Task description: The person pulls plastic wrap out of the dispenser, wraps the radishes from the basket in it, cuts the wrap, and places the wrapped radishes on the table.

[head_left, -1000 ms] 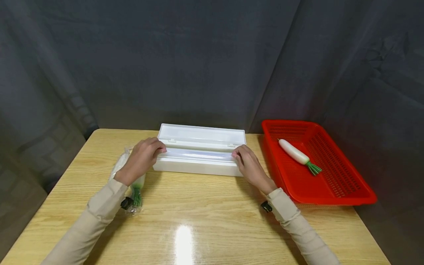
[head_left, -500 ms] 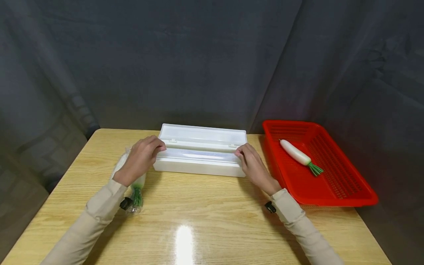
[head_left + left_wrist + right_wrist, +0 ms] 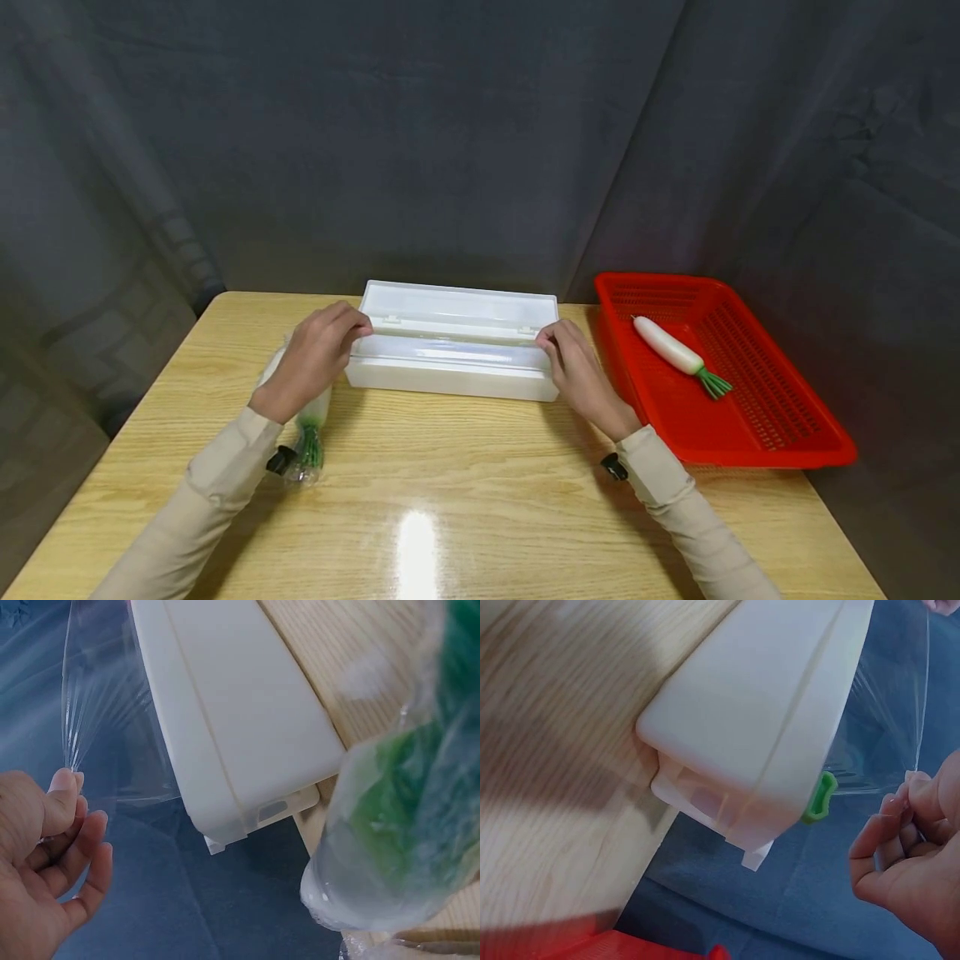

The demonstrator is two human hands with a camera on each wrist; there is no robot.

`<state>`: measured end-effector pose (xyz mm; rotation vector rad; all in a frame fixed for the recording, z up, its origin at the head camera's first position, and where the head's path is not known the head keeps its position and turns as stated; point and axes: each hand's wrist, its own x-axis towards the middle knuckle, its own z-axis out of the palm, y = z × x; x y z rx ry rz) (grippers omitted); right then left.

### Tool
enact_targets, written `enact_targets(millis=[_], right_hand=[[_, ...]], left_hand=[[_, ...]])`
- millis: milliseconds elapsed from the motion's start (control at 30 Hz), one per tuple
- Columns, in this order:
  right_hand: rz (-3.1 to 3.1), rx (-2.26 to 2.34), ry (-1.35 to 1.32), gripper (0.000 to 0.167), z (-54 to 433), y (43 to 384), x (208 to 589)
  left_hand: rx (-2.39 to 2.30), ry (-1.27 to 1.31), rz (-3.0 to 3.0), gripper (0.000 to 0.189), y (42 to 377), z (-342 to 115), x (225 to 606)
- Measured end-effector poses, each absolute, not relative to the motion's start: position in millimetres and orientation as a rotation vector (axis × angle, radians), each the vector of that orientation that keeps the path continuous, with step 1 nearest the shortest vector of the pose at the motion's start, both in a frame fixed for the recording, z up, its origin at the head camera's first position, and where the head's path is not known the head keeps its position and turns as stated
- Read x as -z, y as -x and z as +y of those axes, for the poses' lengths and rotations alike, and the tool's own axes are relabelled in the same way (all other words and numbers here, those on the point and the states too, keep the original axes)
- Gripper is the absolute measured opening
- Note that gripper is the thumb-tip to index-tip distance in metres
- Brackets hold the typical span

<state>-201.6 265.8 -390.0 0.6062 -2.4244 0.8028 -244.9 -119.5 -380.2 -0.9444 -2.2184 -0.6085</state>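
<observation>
A long white cling film dispenser (image 3: 450, 381) lies across the table with its lid (image 3: 461, 300) raised at the back. Clear cling film (image 3: 112, 712) stretches up out of it, pulled into creases toward its corners. My left hand (image 3: 318, 358) pinches the left corner of the film between thumb and forefinger. At the other end my right hand (image 3: 579, 377) pinches the right corner the same way. In the right wrist view a small green slider (image 3: 821, 798) shows on the dispenser's edge. A film-wrapped white radish (image 3: 318, 410) lies under my left wrist, partly hidden by it.
To the right stands a red plastic basket (image 3: 738, 433) holding an unwrapped white radish (image 3: 671, 346) with green stems. The wooden table (image 3: 480, 492) ends at a dark grey curtain (image 3: 420, 150) behind the dispenser.
Both hands have drawn slightly farther apart with the film between them, the left a little leftward and up, the right slightly rightward. The film shows more stretched above the dispenser.
</observation>
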Motion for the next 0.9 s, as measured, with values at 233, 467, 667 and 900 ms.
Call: enact_targets(millis=[233, 467, 667, 900], right_hand=[[-2.407, -0.888, -0.593, 0.007, 266, 199, 381], [-2.42, -1.026, -0.547, 0.007, 267, 197, 374], [-2.409, -1.201, -0.483, 0.006, 266, 195, 369], [-2.416, -1.434, -0.399, 0.008, 266, 195, 362]], left_hand=[[0.614, 0.937, -2.201, 0.007, 243, -119, 376], [0.619, 0.915, -2.197, 0.009, 240, -119, 371], [0.651, 0.909, -2.19, 0.01, 236, -118, 367], [0.68, 0.927, -2.161, 0.01, 231, -118, 362]])
